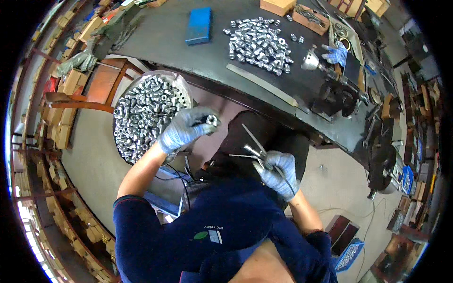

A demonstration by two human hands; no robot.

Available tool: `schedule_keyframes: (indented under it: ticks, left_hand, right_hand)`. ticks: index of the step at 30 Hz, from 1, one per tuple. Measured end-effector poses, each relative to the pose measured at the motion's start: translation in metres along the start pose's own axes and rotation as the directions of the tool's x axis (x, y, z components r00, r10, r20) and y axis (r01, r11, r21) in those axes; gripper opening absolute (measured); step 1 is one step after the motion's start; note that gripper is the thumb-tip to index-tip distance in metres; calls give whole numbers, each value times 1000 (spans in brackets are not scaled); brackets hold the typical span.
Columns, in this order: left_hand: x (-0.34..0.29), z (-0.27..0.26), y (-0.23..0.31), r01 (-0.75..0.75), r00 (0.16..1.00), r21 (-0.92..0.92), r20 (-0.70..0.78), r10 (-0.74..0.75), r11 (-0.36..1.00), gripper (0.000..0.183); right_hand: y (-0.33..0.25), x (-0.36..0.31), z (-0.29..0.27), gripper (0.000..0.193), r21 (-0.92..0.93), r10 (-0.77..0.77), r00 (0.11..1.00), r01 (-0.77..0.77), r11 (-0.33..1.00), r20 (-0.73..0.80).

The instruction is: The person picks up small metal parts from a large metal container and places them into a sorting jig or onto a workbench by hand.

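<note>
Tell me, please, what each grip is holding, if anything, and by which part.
The left grip holds a fitting by its outer side. The right grip holds slim rods; exactly where is hidden.

Lit moderately and evenly at the middle, burning out to white at the lower-left rim. Glinting off small silvery metal fittings [259,45] on the dark grey counter [158,35]. Bent strongly along the reddish-brown shelving [47,194], softening toward black, vignetted corners.

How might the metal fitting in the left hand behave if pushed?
The metal fitting shows thick-looking walls around its hole, so it's probably stiff and fairly heavy for its size. Its roundish outline suggests it may roll; its shine hints at slipperiness.
</note>
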State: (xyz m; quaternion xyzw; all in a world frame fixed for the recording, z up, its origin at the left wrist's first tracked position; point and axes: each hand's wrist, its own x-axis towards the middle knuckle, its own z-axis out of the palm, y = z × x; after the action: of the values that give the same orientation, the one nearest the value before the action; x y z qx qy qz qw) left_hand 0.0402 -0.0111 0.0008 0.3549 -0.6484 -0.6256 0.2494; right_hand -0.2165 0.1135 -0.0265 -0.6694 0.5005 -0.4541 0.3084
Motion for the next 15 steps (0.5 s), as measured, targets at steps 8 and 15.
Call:
schedule_keyframes:
  ticks: [8, 15]
  left_hand:
    - [18, 38, 6, 67, 975, 78, 208, -82, 995, 30]
    - [22, 37, 9, -35, 960, 150, 280, -9, 988, 33]
  right_hand:
    - [-4, 11, 5, 34, -9, -59, 998, 58, 998, -35]
    - [-2, 10, 3, 36, -113, -67, 998, 68, 991, 16]
